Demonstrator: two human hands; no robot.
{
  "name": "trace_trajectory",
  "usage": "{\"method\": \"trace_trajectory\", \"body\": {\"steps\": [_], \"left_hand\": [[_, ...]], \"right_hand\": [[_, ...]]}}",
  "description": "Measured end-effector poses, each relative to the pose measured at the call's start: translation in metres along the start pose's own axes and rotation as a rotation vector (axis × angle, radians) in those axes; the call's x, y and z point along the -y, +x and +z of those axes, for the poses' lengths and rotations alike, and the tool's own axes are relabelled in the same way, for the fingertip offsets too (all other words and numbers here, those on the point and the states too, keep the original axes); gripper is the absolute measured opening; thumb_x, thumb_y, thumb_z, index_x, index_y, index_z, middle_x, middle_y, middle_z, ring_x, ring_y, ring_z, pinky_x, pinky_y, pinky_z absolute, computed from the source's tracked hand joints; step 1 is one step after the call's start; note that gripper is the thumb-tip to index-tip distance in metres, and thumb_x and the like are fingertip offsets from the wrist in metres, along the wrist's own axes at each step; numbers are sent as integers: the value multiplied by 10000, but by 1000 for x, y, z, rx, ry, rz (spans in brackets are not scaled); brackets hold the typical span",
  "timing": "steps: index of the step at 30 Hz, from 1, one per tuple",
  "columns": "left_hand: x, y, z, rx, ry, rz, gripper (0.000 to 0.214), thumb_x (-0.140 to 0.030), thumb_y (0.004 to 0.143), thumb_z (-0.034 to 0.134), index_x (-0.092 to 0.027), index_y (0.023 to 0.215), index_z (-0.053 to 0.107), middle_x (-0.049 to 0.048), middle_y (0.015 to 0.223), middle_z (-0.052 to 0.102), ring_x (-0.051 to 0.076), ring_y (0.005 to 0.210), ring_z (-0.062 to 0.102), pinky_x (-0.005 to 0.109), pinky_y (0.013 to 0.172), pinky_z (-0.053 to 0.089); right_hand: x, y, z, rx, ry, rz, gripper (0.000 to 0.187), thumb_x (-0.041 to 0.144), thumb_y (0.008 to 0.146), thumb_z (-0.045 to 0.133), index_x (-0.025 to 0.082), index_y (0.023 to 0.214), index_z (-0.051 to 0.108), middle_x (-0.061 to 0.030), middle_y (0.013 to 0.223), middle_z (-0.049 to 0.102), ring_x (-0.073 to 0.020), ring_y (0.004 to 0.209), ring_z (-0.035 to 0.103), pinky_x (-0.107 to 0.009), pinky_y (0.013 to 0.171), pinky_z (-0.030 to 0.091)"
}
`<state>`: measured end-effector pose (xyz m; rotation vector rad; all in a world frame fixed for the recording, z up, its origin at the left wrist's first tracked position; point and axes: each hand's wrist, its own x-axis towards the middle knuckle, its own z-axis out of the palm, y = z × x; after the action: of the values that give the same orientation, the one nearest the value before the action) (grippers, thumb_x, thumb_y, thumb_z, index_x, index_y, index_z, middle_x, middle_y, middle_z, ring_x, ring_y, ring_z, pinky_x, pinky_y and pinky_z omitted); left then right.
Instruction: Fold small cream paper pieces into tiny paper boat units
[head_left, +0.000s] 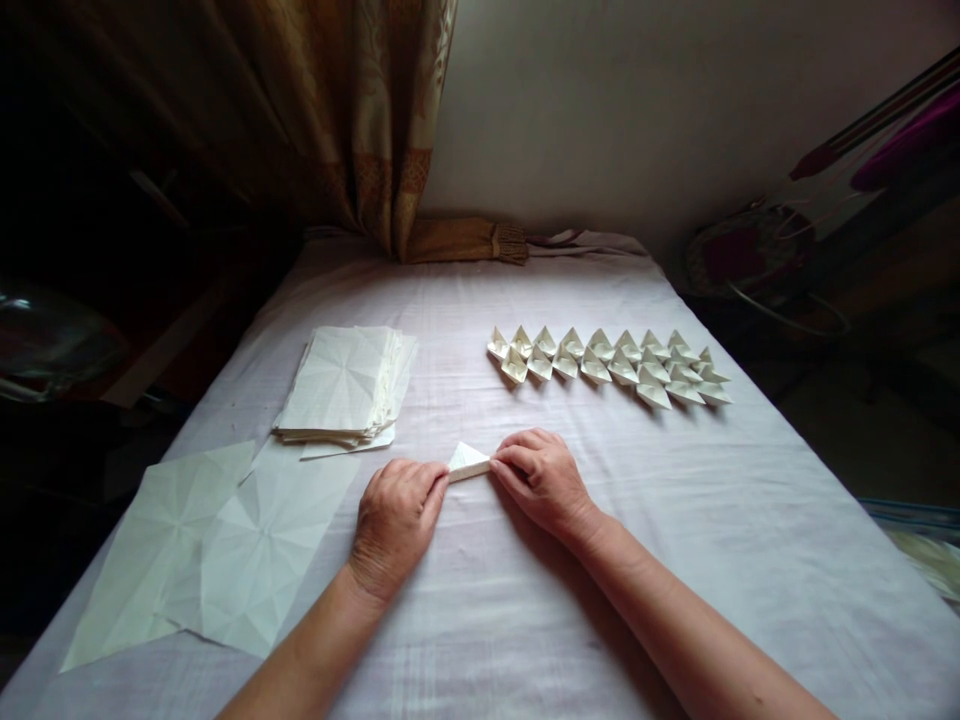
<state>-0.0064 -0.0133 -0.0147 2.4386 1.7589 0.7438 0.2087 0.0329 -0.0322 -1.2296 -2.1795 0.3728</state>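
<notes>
A small folded paper boat (468, 461) is stretched between my two hands, just over the middle of the cloth-covered table. My left hand (397, 515) pinches its left end between thumb and fingers. The right end is pinched by my right hand (544, 480). A white triangular peak shows between them, above a folded lower band; both tips are hidden in the fingers. Beyond my right hand, several finished paper boats (596, 362) stand in close, staggered rows.
A stack of creased paper sheets (341, 380) lies at the left. Loose creased sheets (262, 550) overlap nearer me, beside my left forearm. A gold-brown curtain (375, 130) hangs down to the far edge of the pale tablecloth (450, 300).
</notes>
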Motion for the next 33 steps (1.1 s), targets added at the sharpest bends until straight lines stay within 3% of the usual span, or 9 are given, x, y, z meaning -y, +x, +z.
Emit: {"method": "trace_trajectory", "body": {"steps": [10,15,18,27,33], "left_hand": [[-7,8,2,35,81,-59,119,-204,930,506,-208,959,621,41,902,706,224,850,593,357,773,434],[-7,7,4,39,85,-85,98,-200,923,520,-219,962,608,39,899,681,233,863,577,367,779,427],[-7,6,4,49,85,-106,95,-203,922,531,-217,974,609,44,921,667,238,887,571,371,788,425],[-5,5,3,86,84,-112,101,-219,922,567,-231,1007,620,37,944,655,231,918,571,367,804,422],[-8,19,-6,259,3,-243,100,-228,862,652,-238,961,642,20,970,669,221,958,579,354,838,406]], "right_hand": [[14,7,6,-27,-141,119,197,263,870,620,210,686,570,-27,757,627,-198,760,529,-335,717,319],[12,3,11,-85,-115,148,50,244,864,622,204,864,593,-35,825,634,-215,801,543,-341,736,337],[10,1,12,-81,-102,124,35,227,890,595,214,870,621,-37,871,647,-210,832,555,-340,755,342],[10,3,5,19,-56,115,77,287,832,719,234,871,679,-27,924,655,-205,890,587,-340,793,355],[20,21,-7,250,-130,205,65,235,805,728,234,858,689,-26,947,655,-201,905,582,-322,763,338]]}}
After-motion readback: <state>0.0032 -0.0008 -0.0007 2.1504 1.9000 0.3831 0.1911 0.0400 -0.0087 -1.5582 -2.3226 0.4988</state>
